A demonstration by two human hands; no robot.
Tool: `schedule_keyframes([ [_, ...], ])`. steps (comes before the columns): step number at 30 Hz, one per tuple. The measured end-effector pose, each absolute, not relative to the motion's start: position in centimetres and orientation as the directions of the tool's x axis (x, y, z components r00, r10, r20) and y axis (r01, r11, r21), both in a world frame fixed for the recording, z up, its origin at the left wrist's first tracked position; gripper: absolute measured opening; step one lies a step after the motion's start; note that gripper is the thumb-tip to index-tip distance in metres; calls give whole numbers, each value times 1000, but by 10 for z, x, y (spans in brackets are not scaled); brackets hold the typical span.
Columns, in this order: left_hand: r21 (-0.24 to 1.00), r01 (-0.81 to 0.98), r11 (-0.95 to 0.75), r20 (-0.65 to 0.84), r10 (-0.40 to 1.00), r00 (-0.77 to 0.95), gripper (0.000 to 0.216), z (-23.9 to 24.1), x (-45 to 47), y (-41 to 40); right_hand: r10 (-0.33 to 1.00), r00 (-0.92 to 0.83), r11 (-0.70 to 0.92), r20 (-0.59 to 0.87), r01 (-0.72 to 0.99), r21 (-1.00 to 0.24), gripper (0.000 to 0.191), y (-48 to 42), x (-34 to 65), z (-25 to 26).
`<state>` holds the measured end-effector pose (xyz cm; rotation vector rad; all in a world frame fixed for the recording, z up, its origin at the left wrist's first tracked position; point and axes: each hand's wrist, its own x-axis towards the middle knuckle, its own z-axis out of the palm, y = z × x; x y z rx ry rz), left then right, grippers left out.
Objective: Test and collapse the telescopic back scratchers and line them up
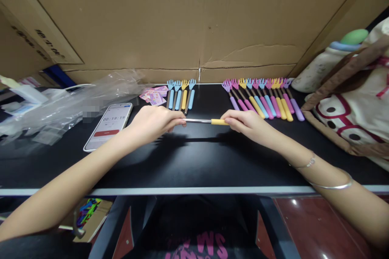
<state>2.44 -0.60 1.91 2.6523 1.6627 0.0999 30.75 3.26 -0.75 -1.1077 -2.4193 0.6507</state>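
A telescopic back scratcher (pixel 203 121) with a metal rod and a yellow grip is held level above the black table (pixel 194 158). My left hand (pixel 154 121) is closed over its rod end, where the head is hidden. My right hand (pixel 246 122) pinches the yellow grip. Behind my hands, a small group of blue and yellow scratchers (pixel 181 94) lies at the back centre. A longer row of purple, pink, yellow and blue scratchers (pixel 263 98) lies to the back right.
A phone (pixel 109 125) showing a timer lies at the left. Crumpled clear plastic bags (pixel 60 105) and pink cards (pixel 154 95) sit behind it. A cream and brown bag (pixel 352 109) stands at the right. Cardboard (pixel 194 20) walls the back.
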Motion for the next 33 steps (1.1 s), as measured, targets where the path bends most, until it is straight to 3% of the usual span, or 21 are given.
schedule_keyframes([
  [4,254,877,-409,-96,891,444,37,22,20,-2,772,-598,615,215,618,-490,27,34,306,-13],
  [7,305,851,-427,-138,865,483,37,23,18,-1,744,-608,658,277,594,-464,26,35,307,-15],
  [18,273,853,-444,-99,869,485,30,21,20,-2,714,-629,698,308,608,-378,23,35,311,-13],
  [25,316,828,-463,-167,832,529,27,20,18,0,695,-632,718,342,586,-375,19,33,311,-9],
  [33,252,880,-402,-168,877,449,32,26,17,2,762,-619,634,191,652,-416,31,33,312,-6],
])
